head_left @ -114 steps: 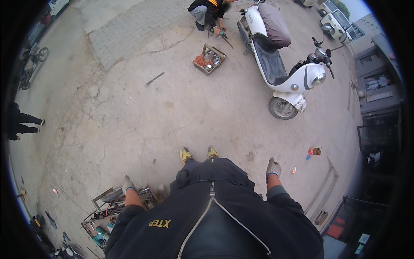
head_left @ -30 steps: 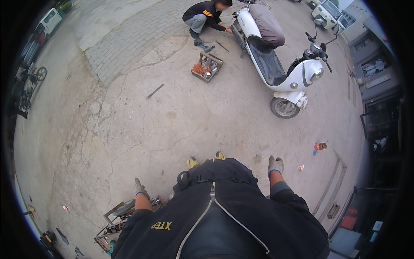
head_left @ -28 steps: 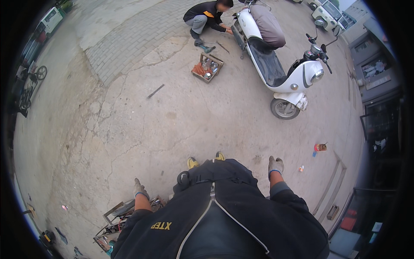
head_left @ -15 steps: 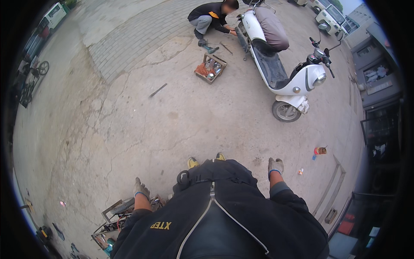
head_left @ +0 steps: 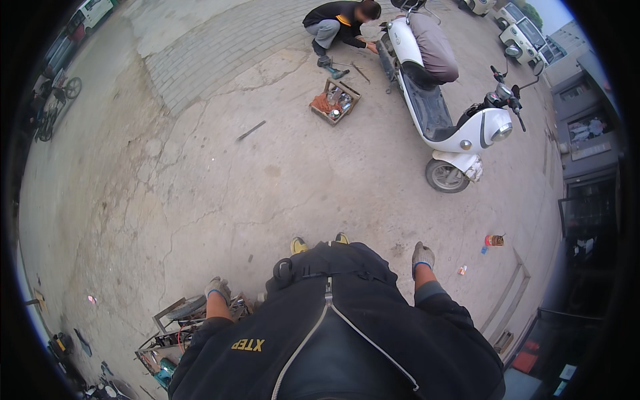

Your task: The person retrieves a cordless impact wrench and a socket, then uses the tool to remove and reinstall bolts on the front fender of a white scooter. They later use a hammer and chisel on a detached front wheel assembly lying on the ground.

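My left hand (head_left: 218, 288), in a grey work glove, hangs low at my side, its fingers loosely bent and apart with nothing seen in them. Beneath and beside it stands a metal frame (head_left: 156, 320) with a wheel and parts, partly hidden by my sleeve. At my other side my right hand (head_left: 423, 255), in a similar glove with a blue cuff, hangs free of anything, thumb and fingers apart. Further ahead stands a white electric scooter (head_left: 477, 127). A crouching person (head_left: 337, 23) reaches toward its rear wheel.
A wooden box (head_left: 335, 101) of cans and orange cloth sits near the scooter, beside a teal power tool (head_left: 335, 71). A thin metal bar (head_left: 251, 130) lies on the concrete. To the right are a red can (head_left: 494, 240) and a long frame (head_left: 515, 300).
The view has shifted slightly, so the scooter and the box sit further right and lower. My left hand's outstretched thumb has drawn in; my right hand has hardly moved.
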`<act>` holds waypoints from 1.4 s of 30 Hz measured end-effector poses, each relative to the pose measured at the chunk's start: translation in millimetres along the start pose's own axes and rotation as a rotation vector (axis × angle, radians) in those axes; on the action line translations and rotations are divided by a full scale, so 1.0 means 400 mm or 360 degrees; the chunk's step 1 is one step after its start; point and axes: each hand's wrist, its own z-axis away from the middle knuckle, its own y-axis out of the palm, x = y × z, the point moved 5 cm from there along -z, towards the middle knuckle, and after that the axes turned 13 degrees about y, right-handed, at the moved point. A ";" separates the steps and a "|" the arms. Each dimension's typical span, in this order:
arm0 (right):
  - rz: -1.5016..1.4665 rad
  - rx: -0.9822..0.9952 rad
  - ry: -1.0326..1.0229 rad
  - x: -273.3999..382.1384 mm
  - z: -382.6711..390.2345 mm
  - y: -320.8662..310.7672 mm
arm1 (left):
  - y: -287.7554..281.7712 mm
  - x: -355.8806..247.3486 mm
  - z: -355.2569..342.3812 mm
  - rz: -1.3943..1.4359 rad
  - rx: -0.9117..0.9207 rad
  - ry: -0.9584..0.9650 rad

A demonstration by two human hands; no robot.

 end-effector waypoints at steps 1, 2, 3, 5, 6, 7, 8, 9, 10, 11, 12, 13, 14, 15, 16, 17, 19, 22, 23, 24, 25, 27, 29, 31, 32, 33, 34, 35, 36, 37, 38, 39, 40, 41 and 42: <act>0.0013 0.0002 -0.0001 0.005 0.003 0.001 | 0.000 -0.008 0.019 -0.0065 0.0032 0.0035; 0.0006 0.0019 -0.0001 0.007 0.001 0.007 | 0.000 -0.016 0.036 -0.0116 0.0072 0.0095; -0.0001 0.0036 -0.0001 0.008 -0.006 0.018 | -0.001 -0.026 0.049 -0.0196 0.0100 0.0159; -0.0052 0.0075 0.0009 -0.002 -0.039 0.053 | -0.006 -0.036 0.063 -0.0128 0.0092 0.0161; -0.0096 0.0096 0.0021 -0.008 -0.063 0.078 | -0.010 -0.039 0.063 -0.0109 0.0075 0.0160; -0.0141 0.0117 0.0032 -0.017 -0.093 0.105 | -0.016 -0.039 0.059 -0.0023 0.0011 0.0119; -0.0216 0.0119 0.0005 -0.020 -0.123 0.136 | -0.022 -0.036 0.053 0.0063 -0.0060 0.0072; -0.0290 0.0120 -0.0023 -0.023 -0.151 0.166 | -0.028 -0.032 0.045 0.0159 -0.0152 0.0018; -0.0317 0.0145 0.0033 -0.033 -0.180 0.188 | -0.030 -0.029 0.035 0.0176 -0.0185 -0.0004; -0.0305 0.0175 -0.0013 -0.033 -0.201 0.208 | -0.032 -0.025 0.026 0.0202 -0.0241 -0.0036; -0.0244 0.0233 0.0027 -0.035 -0.216 0.225 | -0.034 -0.019 0.018 0.0227 -0.0301 -0.0068; -0.0183 0.0298 0.0115 -0.035 -0.224 0.236 | -0.032 -0.017 0.011 0.0178 -0.0285 -0.0047; -0.0165 0.0293 0.0080 -0.020 -0.223 0.232 | -0.030 -0.015 0.005 0.0132 -0.0270 -0.0025; -0.0150 0.0297 0.0091 -0.003 -0.215 0.224 | -0.029 -0.014 0.001 0.0089 -0.0257 -0.0001; -0.0122 0.0321 0.0146 0.019 -0.200 0.216 | -0.029 -0.010 0.000 0.0080 -0.0264 -0.0014; -0.0008 0.0265 0.0065 0.054 -0.181 0.199 | -0.031 -0.006 0.001 0.0072 -0.0270 -0.0026; 0.0239 0.0189 -0.0009 0.128 -0.136 0.168 | -0.038 -0.004 0.006 0.0069 -0.0269 -0.0034; 0.0293 0.0291 -0.0046 0.262 -0.091 0.184 | -0.064 -0.012 0.022 0.0067 -0.0342 -0.0041; 0.0355 0.0297 -0.0106 0.310 -0.086 0.199 | -0.067 -0.020 0.025 0.0132 -0.0349 -0.0041; 0.0429 0.0302 -0.0161 0.364 -0.085 0.222 | -0.073 -0.028 0.032 0.0196 -0.0357 -0.0039; 0.0493 0.0308 -0.0234 0.422 -0.089 0.245 | -0.081 -0.039 0.040 0.0238 -0.0426 -0.0045; 0.0747 0.0414 -0.0384 0.550 -0.090 0.316 | -0.085 -0.070 0.057 0.0158 -0.0522 -0.0014; 0.1219 0.0376 -0.0740 0.712 -0.082 0.372 | -0.085 -0.092 0.084 0.0120 -0.0682 -0.0074; 0.0967 0.0428 -0.0744 0.862 -0.061 0.394 | -0.069 -0.117 0.107 0.0194 -0.0651 -0.0036; 0.0836 0.0441 -0.0713 0.947 -0.041 0.404 | -0.063 -0.126 0.122 0.0231 -0.0666 -0.0055; 0.0768 0.0471 -0.0750 1.038 -0.020 0.408 | -0.054 -0.135 0.134 0.0263 -0.0660 -0.0067; 0.0690 0.0503 -0.0766 1.124 0.005 0.410 | -0.055 -0.150 0.148 0.0248 -0.0693 0.0015; 0.0648 0.0485 -0.0809 1.214 0.036 0.415 | -0.053 -0.154 0.164 0.0270 -0.0701 0.0030; 0.0617 0.0454 -0.0840 1.294 0.071 0.416 | -0.054 -0.156 0.179 0.0267 -0.0713 0.0050; 0.0522 0.0498 -0.0830 1.362 0.105 0.411 | -0.055 -0.156 0.193 0.0264 -0.0722 0.0069; 0.0447 0.0521 -0.0812 1.429 0.141 0.406 | -0.048 -0.135 0.207 0.0448 -0.0689 -0.0108; 0.0422 0.0523 -0.0900 1.492 0.188 0.404 | -0.053 -0.128 0.218 0.0404 -0.0741 -0.0140; 0.0384 0.0516 -0.0995 1.552 0.237 0.403 | -0.055 -0.120 0.225 0.0381 -0.0750 -0.0163; 0.0404 0.0524 -0.1054 1.596 0.285 0.409 | -0.056 -0.113 0.225 0.0359 -0.0759 -0.0186; 0.0418 0.0522 -0.1109 1.634 0.330 0.418 | -0.056 -0.104 0.225 0.0358 -0.0765 -0.0221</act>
